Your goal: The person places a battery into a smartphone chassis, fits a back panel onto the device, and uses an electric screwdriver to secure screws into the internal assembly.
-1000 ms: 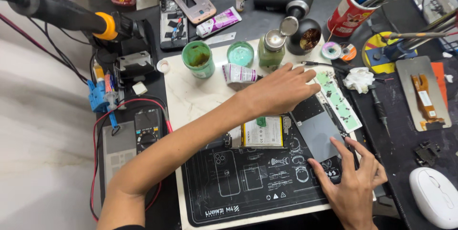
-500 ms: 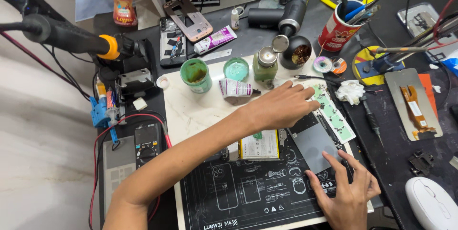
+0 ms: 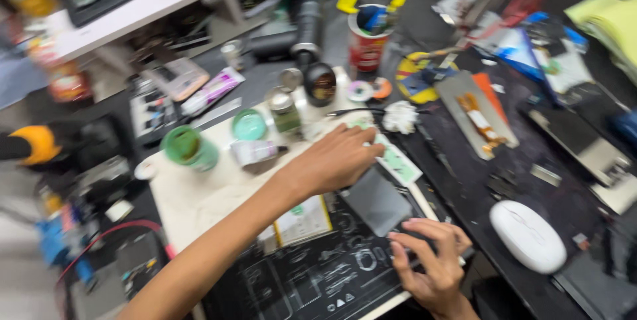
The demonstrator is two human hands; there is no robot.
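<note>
Left hand (image 3: 335,160) lies flat, fingers spread, touching the phone's (image 3: 378,200) top edge and the green strip (image 3: 398,159) beside it. Right hand (image 3: 431,260), fingers loosely curled, touches the phone's lower corner, gripping nothing clearly.
</note>
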